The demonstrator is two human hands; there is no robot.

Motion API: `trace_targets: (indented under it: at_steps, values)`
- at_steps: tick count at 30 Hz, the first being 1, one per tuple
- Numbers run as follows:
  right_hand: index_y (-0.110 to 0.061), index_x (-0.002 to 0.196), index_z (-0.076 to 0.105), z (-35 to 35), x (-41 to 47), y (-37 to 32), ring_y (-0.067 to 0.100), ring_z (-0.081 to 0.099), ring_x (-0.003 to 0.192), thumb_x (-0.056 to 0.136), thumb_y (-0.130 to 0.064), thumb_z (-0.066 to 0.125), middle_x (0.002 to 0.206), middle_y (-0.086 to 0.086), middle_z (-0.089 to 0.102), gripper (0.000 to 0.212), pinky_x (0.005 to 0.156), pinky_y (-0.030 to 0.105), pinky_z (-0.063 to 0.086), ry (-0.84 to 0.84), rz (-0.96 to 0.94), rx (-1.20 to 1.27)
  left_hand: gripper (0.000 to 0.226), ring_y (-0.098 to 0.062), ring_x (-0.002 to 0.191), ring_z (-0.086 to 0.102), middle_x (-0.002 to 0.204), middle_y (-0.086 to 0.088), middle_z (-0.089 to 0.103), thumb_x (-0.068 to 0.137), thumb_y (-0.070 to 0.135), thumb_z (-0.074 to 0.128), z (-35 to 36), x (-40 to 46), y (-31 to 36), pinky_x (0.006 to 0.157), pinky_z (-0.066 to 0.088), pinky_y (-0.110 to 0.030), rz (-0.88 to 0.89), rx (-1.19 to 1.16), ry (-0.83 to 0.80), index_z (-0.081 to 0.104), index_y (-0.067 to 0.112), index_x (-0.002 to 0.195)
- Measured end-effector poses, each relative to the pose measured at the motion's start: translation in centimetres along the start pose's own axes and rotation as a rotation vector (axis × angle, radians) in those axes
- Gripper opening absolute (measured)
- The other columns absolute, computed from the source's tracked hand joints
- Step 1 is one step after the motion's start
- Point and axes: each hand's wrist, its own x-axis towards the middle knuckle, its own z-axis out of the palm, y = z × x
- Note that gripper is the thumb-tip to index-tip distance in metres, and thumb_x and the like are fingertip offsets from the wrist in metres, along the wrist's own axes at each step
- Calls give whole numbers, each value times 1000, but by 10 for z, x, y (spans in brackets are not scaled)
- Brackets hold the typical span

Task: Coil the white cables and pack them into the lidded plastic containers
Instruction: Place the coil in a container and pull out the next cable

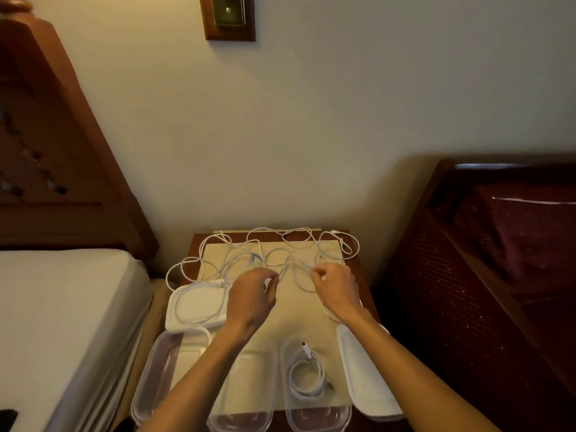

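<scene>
Nearest containers: three clear plastic containers are sitting open along the near edge of the bedside table (361, 260); the left container (162, 378) and the middle container (249, 397) are holding no cable that I can see.
Packed cable: a coiled white cable (307, 374) is lying inside the right container (314, 416).
Lids: a white lid (196, 304) is lying behind the left container, with a cable loop draped over it; another lid (364, 378) is lying just right of the right container.
Left hand (251, 296): its fingers are curling in and pinching a white strand above the table.
Right hand (335, 288): its fingertips are pinching a strand too, near the left hand.
Loose cables (280, 244): they are sprawling in tangled loops across the far half of the table, on a pale mat (296, 319).
Surroundings: a bed (62, 307) is standing to the left, dark red furniture (498, 260) to the right.
</scene>
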Motion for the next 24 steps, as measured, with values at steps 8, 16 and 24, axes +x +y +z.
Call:
trace_targets:
  at_steps: [8, 16, 24]
  values:
    - [-12, 85, 78, 30, 71, 15, 20, 68, 81, 92, -29, 65, 84, 7, 73, 22, 64, 29, 48, -87, -17, 31, 23, -17, 95, 67, 116, 0, 70, 92, 13, 61, 40, 61, -1, 81, 49, -26, -62, 21, -168, 71, 18, 113]
    - [-16, 90, 79, -25, 85, -11, 5, 66, 70, 91, -25, 66, 78, -5, 75, 16, 68, 24, 51, 7, -293, 262, 46, -16, 77, 66, 103, -7, 67, 87, -14, 50, 25, 109, 11, 56, 58, -28, 155, -303, -210, 65, 16, 119]
    - [-16, 90, 77, -74, 101, -21, 14, 68, 75, 89, -25, 69, 80, -1, 74, 12, 72, 33, 56, -121, -279, 206, 14, -8, 56, 65, 76, 8, 65, 92, -1, 59, -55, 155, 53, 54, 51, -16, 284, -384, -51, 69, 7, 95]
